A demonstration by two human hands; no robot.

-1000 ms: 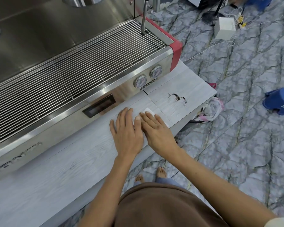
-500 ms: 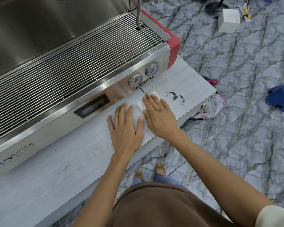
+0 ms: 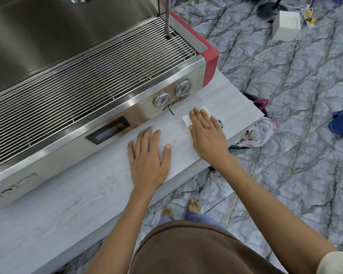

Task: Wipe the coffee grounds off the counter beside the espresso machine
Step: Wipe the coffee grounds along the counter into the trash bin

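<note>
coffee grounds (image 3: 220,124) streak beside right hand (image 3: 207,135) pressing tissue (image 3: 187,119), counter (image 3: 232,107)

Espresso machine (image 3: 83,80) sits on counter (image 3: 67,210), at its back. Left hand (image 3: 148,155) flat on counter in front of machine. Right hand (image 3: 207,135) further right, pressing tissue (image 3: 186,119) flat; coffee grounds (image 3: 220,123) touching hand's right side, in front of machine's right corner.

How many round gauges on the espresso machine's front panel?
2. One gauge sits lower left, just above the counter; the other gauge is up and right of it, near the red corner trim. The panel's left end runs out of frame, so more may be hidden.
</note>
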